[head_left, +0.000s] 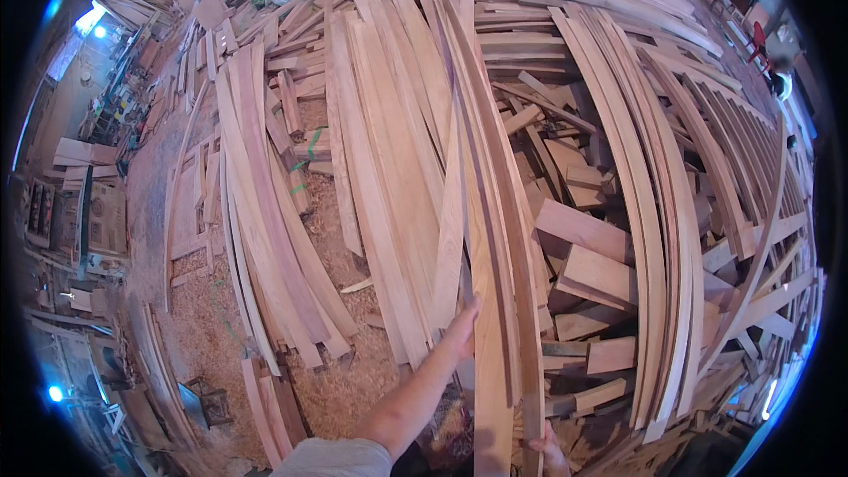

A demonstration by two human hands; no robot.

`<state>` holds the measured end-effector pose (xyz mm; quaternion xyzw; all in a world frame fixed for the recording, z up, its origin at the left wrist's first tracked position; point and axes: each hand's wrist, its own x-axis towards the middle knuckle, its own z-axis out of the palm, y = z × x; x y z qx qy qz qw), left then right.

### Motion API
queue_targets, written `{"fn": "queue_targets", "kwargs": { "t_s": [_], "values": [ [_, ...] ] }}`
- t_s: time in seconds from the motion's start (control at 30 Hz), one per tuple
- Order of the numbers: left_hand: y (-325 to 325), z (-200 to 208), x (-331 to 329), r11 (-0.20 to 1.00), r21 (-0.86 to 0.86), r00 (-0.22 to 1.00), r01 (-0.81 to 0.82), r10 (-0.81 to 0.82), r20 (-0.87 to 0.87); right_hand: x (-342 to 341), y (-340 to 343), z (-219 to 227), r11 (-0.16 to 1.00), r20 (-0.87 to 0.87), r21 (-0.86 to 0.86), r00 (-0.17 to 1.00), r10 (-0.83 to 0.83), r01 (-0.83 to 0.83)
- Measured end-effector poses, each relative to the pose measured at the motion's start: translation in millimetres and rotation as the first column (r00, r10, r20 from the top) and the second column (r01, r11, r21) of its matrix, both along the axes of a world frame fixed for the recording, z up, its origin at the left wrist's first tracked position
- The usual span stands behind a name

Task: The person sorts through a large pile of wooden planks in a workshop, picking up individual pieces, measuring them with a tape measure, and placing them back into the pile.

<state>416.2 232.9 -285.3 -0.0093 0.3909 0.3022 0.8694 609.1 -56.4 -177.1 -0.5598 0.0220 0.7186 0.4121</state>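
Note:
Long wooden planks [491, 371] stretch from the lower edge of the head view up toward the far pile, directly before me. At their left edge my left hand [462, 334] is closed, the thumb on the near face and the other fingers partly hidden. My right hand [552, 452] grips the right edge of the same group of planks, low in the view, and most of it is cut off or behind the wood. A thin darker plank [528, 336] stands on edge on that side. Just left of them lies a wide stack of pale boards [389, 141].
More boards [265, 177] lie left over a floor strewn with wood shavings [336, 397]. To the right are short blocks [587, 234], a bundle of long boards [649, 212] and several slats [742, 141]. A small stool-like object [208, 402] stands lower left.

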Motion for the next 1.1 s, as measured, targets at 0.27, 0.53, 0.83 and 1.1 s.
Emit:
{"fn": "queue_targets", "kwargs": {
  "t_s": [0.27, 0.53, 0.83, 1.1],
  "values": [
    [0, 16, 3, 0.995, 0.098, 0.996, -0.015, 0.023, -0.082, 2, 19, 31, 0.997, -0.098, -0.018, 0.992, -0.077, 0.076],
    [-1, 33, 9, 0.996, 0.08, 0.997, -0.03, 0.036, -0.072, -33, 55, 47, 0.84, 0.717, -0.156, 0.525, 0.458, -0.52],
    [-5, 26, 26, 0.991, -0.056, 0.977, -0.119, 0.127, 0.172, -54, 182, 20, 0.685, 0.937, -0.24, -0.35, -0.022, -0.687],
    [-1, 31, 30, 0.997, 0.062, 0.987, -0.047, 0.037, 0.157, -43, 232, 3, 0.538, 0.804, -0.444, -0.054, 0.593, -0.717]
  ]
}}
